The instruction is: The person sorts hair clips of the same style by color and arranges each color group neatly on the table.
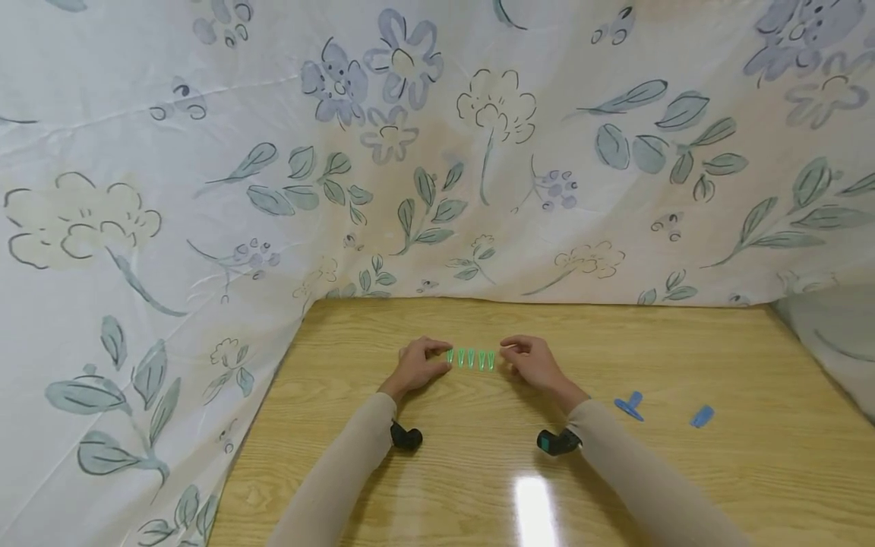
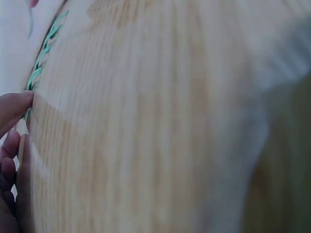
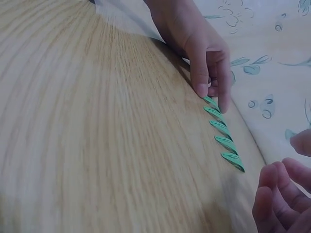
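1. Beyond the left fingers, and to their left, hangs a pale flowered cloth [image 1: 102,228]; it also runs behind the far edge of the wooden table [image 1: 472,456].
2. A beige sleeve [image 1: 342,463] covers the left arm, with a small black camera [image 1: 406,438] at the wrist, nearer the person than the fingers.
3. The left hand [image 1: 418,366] has thumb and forefinger bent towards each other, apart by about the length of the first green clip [image 1: 450,355], which they hold by its two ends. The other fingers are curled in.
4. Just right of that pinch lie the second clip [image 1: 461,357], third clip [image 1: 471,358], fourth clip [image 1: 481,360] and fifth clip [image 1: 491,361], side by side in a row on the table, between the two hands' fingers.
5. The right hand [image 1: 533,363] is just beside the fifth clip, its fingers loosely bent, slightly spread and holding nothing.
6. Nearer the person than the right fingers is a second black camera [image 1: 558,442], on the wrist of the other sleeve [image 1: 649,479].
7. Well to the right of the right fingers lies a T-shaped blue piece [image 1: 627,409]; farther right, a small blue block [image 1: 702,415].
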Available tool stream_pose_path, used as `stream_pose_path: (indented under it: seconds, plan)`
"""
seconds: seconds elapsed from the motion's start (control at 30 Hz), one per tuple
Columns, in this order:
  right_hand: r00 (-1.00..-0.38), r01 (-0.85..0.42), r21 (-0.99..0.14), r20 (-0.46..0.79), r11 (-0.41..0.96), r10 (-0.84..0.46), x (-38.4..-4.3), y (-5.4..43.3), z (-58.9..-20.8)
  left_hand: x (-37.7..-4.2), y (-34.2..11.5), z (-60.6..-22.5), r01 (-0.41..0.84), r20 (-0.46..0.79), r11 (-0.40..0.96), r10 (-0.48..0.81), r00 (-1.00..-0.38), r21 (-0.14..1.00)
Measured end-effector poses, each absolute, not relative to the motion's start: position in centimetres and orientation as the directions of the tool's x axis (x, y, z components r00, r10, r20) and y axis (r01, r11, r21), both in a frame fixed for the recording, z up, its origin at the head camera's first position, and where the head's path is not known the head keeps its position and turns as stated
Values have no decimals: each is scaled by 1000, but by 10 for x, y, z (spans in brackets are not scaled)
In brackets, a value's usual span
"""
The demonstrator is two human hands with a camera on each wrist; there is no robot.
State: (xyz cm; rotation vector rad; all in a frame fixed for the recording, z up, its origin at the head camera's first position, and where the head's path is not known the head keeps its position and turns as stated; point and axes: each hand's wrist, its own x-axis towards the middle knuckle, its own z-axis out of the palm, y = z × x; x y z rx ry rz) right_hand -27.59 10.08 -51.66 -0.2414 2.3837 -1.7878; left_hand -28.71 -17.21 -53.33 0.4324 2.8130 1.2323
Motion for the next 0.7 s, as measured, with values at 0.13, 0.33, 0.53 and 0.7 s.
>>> stream_pose_path:
  seconds: [0.13,0.33,0.53,0.7]
  plan:
    - [-977,-50,-951,-16,306,-211,-273,106,-516,-288,-172,-534,238,76,648,268,-960,723]
    - [-971,-91,-937,7,339,-239,-265,117,-510,-288,-173,-535,243,75,649,275,-958,721]
    - [-958,-136,-933,37,334,-285,-258,129,-503,-288,-174,-535,235,69,634,275,-959,737]
    - [-948,-156,-929,46,335,-314,-252,139,-497,-288,-174,-536,236,69,621,281,-957,748]
